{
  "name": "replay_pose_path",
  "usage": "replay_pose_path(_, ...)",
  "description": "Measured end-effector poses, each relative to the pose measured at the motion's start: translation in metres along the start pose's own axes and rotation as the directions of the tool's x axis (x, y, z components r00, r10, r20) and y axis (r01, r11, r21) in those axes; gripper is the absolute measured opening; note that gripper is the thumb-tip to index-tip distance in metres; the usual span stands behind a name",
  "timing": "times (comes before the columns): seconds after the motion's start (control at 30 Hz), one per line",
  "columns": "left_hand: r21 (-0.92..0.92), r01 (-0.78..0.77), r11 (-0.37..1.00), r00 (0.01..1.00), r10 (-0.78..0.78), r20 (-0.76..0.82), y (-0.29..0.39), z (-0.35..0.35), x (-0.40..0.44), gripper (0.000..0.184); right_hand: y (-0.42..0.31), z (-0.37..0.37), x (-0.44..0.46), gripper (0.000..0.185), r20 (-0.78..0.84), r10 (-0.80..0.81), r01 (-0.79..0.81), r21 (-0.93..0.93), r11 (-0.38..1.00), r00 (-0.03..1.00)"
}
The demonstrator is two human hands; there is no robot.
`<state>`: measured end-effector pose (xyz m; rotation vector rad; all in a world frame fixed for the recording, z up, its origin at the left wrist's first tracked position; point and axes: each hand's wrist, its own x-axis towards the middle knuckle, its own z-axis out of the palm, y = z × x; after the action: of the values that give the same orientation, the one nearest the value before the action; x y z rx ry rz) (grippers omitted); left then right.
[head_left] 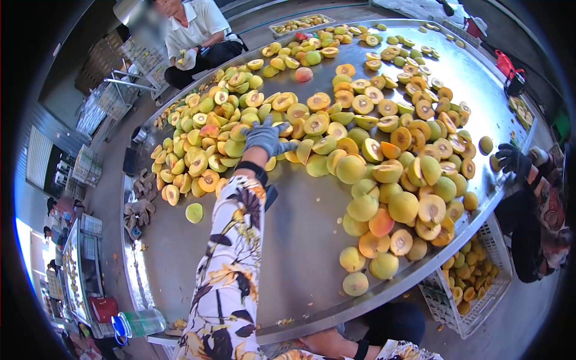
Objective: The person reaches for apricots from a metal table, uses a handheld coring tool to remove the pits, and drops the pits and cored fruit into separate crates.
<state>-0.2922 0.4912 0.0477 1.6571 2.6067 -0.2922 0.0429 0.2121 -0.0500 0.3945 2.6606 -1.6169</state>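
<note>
My left hand (264,139), in a grey glove, reaches far over the metal table with its fingers spread. It rests against halved yellow-green fruits (237,147) in the pile and grips none that I can make out. My right hand (327,342) is low at the table's near edge, mostly hidden below the rim, so its fingers and anything in them cannot be seen. Many cut fruits (363,104), some showing their stones, spread to the right and back. A reddish fruit (303,74) lies among them, and one fruit half (194,213) sits apart at the left.
The metal table (288,240) has a raised rim. Grey gloves (139,213) lie at its left edge, near a plastic bottle (141,324). A white crate of fruit (474,282) stands below right. One person (201,30) sits behind; another's dark-gloved hand (513,161) is at right.
</note>
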Motion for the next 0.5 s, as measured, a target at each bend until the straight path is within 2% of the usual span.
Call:
replay_pose_path(0.03,-0.019,-0.010,1.000,0.997,0.012,0.082,-0.001,0.000,0.010,0.076,0.003,0.001,0.001,0.029,0.041,0.026,-0.029,0.066,0.997,0.999)
replay_pose_path(0.1,-0.054,0.024,0.998,0.990,-0.017,0.139,0.003,0.001,0.020,0.075,0.013,0.008,-0.005,0.033,0.015,-0.018,0.017,0.054,0.998,1.000)
replay_pose_path(0.17,-0.140,0.039,0.989,0.996,-0.026,0.088,0.001,0.009,0.023,0.071,0.000,-0.005,-0.007,0.034,-0.040,0.211,-0.186,0.333,0.924,0.977)
replay_pose_path(0.2,-0.251,-0.041,0.967,0.995,0.061,0.074,-0.009,0.016,0.025,0.070,0.005,-0.006,-0.001,0.033,-0.012,0.119,-0.103,0.422,0.901,0.993)
replay_pose_path(0.23,-0.357,-0.122,0.926,0.988,0.147,0.043,-0.020,0.026,0.027,0.068,0.009,-0.002,0.000,0.033,0.001,0.118,-0.107,0.430,0.897,0.993)
replay_pose_path(0.3,-0.604,-0.237,0.761,0.961,0.274,-0.031,-0.041,0.053,0.001,0.063,0.015,0.003,0.002,0.028,0.027,-0.030,0.027,0.080,0.996,0.999)
replay_pose_path(0.33,-0.679,-0.220,0.701,0.965,0.258,-0.046,-0.044,0.050,-0.031,0.061,0.014,0.005,0.002,0.028,0.051,-0.058,0.059,-0.021,0.998,0.997)
replay_pose_path(0.4,-0.676,-0.111,0.729,0.978,0.202,0.058,-0.060,0.064,-0.093,0.061,0.012,0.004,0.003,0.028,0.092,-0.054,0.063,-0.103,0.993,0.994)
replay_pose_path(0.43,-0.709,-0.145,0.690,0.961,0.268,0.064,-0.072,0.067,-0.133,0.060,0.010,0.004,0.004,0.028,0.112,-0.048,0.063,-0.134,0.989,0.993)
replay_pose_path(0.47,-0.467,-0.400,0.788,0.903,0.425,-0.055,-0.089,0.083,-0.157,0.065,0.008,0.004,0.004,0.028,0.127,-0.041,0.062,-0.162,0.985,0.991)
replay_pose_path(0.5,-0.653,-0.177,0.736,0.900,0.390,0.195,-0.099,0.072,-0.180,0.069,0.006,0.006,0.006,0.028,0.134,-0.038,0.064,-0.197,0.978,0.990)
